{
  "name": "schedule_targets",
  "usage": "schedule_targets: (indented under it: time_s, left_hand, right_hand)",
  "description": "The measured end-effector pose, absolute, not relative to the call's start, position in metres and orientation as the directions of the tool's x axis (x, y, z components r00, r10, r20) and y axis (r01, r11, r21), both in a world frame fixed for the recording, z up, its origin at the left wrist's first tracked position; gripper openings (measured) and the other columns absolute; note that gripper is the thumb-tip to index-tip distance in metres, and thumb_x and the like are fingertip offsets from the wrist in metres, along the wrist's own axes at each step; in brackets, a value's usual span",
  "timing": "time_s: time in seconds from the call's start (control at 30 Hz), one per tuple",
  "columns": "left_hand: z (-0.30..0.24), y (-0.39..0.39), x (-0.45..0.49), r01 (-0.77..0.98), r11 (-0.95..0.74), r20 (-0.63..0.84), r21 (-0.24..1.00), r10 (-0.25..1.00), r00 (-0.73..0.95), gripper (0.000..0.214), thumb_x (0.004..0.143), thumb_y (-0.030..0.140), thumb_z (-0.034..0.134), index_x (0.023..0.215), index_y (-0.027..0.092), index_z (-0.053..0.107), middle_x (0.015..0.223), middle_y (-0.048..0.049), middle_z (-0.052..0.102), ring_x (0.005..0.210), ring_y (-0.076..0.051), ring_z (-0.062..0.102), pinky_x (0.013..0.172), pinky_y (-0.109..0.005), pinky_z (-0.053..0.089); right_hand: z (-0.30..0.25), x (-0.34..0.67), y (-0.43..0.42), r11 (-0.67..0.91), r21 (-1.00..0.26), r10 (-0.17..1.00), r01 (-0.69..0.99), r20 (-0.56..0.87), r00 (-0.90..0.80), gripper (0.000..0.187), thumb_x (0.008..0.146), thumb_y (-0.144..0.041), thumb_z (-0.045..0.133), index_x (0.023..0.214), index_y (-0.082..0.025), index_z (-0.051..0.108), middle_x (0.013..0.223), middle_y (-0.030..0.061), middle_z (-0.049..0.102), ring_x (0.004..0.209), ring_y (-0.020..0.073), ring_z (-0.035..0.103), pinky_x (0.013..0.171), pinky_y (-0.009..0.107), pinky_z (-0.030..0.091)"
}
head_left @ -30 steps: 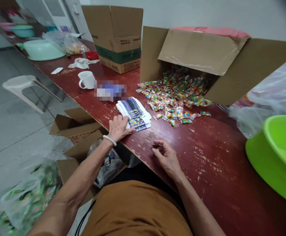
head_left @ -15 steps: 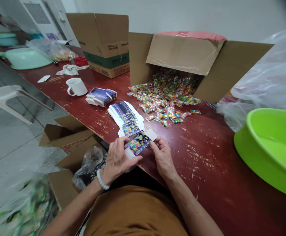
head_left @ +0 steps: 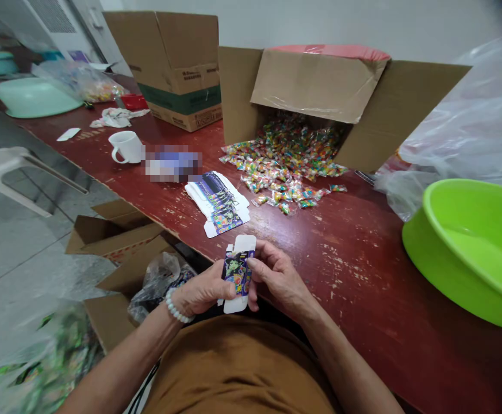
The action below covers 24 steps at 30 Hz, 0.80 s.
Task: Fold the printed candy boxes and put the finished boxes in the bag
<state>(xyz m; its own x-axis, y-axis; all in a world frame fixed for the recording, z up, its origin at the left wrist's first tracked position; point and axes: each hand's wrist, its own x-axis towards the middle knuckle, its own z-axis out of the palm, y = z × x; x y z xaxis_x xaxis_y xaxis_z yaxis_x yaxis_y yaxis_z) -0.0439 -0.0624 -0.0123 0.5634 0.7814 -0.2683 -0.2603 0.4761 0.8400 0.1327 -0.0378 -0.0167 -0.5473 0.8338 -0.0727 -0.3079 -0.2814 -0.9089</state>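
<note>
Fingers (head_left: 259,265) of both hands: pinching one small printed carton (head_left: 237,271), upright, seemingly half-folded, at the desk (head_left: 363,270) edge; left hand (head_left: 196,294) at its left side, right hand (head_left: 280,282) opposite. Flat carton stack (head_left: 220,201) lies beyond.

Bright, even indoor light; soft shadows; wide-angle bending at edges (corners dark); lower-left bags motion-blurred; one pixelated patch.

A mustard-brown garment (head_left: 237,368) covers the person's front. Above its left edge, a bracelet (head_left: 173,307) of round white beads rings the wrist of the left hand (head_left: 199,292). A thin black cord (head_left: 141,394) runs along that same edge.
</note>
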Motion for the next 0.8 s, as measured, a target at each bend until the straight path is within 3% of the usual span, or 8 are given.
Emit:
schedule_targets:
  time_s: [0.13, 0.27, 0.43, 0.57, 0.67, 0.8]
  left_hand:
    - [-0.009, -0.059, -0.04, -0.198, 0.381, -0.245, 0.903, 0.836, 0.492, 0.051, 0.06, 0.059, 0.085, 0.077, 0.013, 0.071, 0.067, -0.0063, 0.07, 0.061, -0.018, 0.065, 0.062, -0.027, 0.052]
    - [-0.004, -0.056, -0.035, -0.137, 0.323, -0.257, 0.936, 0.898, 0.357, 0.037, 0.071, 0.047, 0.082, 0.081, 0.013, 0.071, 0.065, -0.0044, 0.068, 0.057, -0.016, 0.063, 0.058, -0.027, 0.053]
    - [-0.005, -0.054, -0.025, -0.098, 0.287, -0.258, 0.953, 0.936, 0.238, 0.03, 0.077, 0.042, 0.078, 0.081, 0.014, 0.069, 0.063, -0.0016, 0.064, 0.056, -0.013, 0.058, 0.055, -0.026, 0.052]
    - [-0.004, -0.052, -0.024, -0.031, 0.203, -0.196, 0.979, 0.968, 0.155, 0.029, 0.077, 0.038, 0.079, 0.092, 0.015, 0.068, 0.085, -0.003, 0.071, 0.074, -0.014, 0.064, 0.067, -0.023, 0.053]
    - [-0.003, -0.054, -0.025, -0.121, 0.142, -0.138, 0.982, 0.99, 0.039, 0.044, 0.074, 0.033, 0.082, 0.109, 0.021, 0.058, 0.096, -0.0024, 0.072, 0.084, -0.016, 0.068, 0.074, -0.026, 0.057]
    - [-0.004, -0.058, -0.023, -0.132, 0.015, -0.03, 0.991, 0.993, -0.116, 0.057, 0.071, 0.028, 0.082, 0.119, 0.024, 0.051, 0.09, 0.0005, 0.07, 0.079, -0.014, 0.068, 0.073, -0.026, 0.058]
  right_hand:
    - [-0.014, 0.129, -0.038, -0.272, -0.906, 0.837, -0.326, -0.055, -0.545, 0.044, 0.088, -0.04, 0.068, 0.127, -0.028, 0.053, 0.095, 0.0002, 0.065, 0.044, 0.0079, 0.06, 0.04, 0.022, 0.05]
    - [-0.016, 0.127, -0.038, -0.25, -0.894, 0.885, -0.371, -0.056, -0.462, 0.056, 0.082, -0.039, 0.074, 0.132, -0.03, 0.05, 0.101, 0.0009, 0.064, 0.049, 0.008, 0.059, 0.044, 0.024, 0.054]
    - [-0.017, 0.129, -0.037, -0.28, -0.913, 0.879, -0.297, -0.119, -0.462, 0.028, 0.085, -0.045, 0.069, 0.099, -0.021, 0.066, 0.074, -0.0011, 0.066, 0.051, 0.0111, 0.057, 0.05, 0.026, 0.053]
    - [-0.018, 0.135, -0.027, -0.064, -0.985, 0.969, -0.16, -0.023, -0.247, 0.023, 0.085, -0.041, 0.069, 0.089, -0.019, 0.07, 0.08, 0.002, 0.071, 0.067, 0.0145, 0.063, 0.063, 0.026, 0.053]
    - [-0.021, 0.138, -0.021, -0.02, -0.989, 0.984, -0.144, 0.006, -0.179, 0.024, 0.085, -0.038, 0.068, 0.102, -0.02, 0.068, 0.087, 0.0018, 0.072, 0.074, 0.0149, 0.064, 0.069, 0.026, 0.053]
    - [-0.023, 0.133, -0.024, -0.08, -0.96, 0.989, -0.267, -0.043, -0.143, 0.045, 0.083, -0.036, 0.074, 0.122, -0.025, 0.055, 0.084, -0.0023, 0.069, 0.072, 0.0143, 0.064, 0.064, 0.024, 0.053]
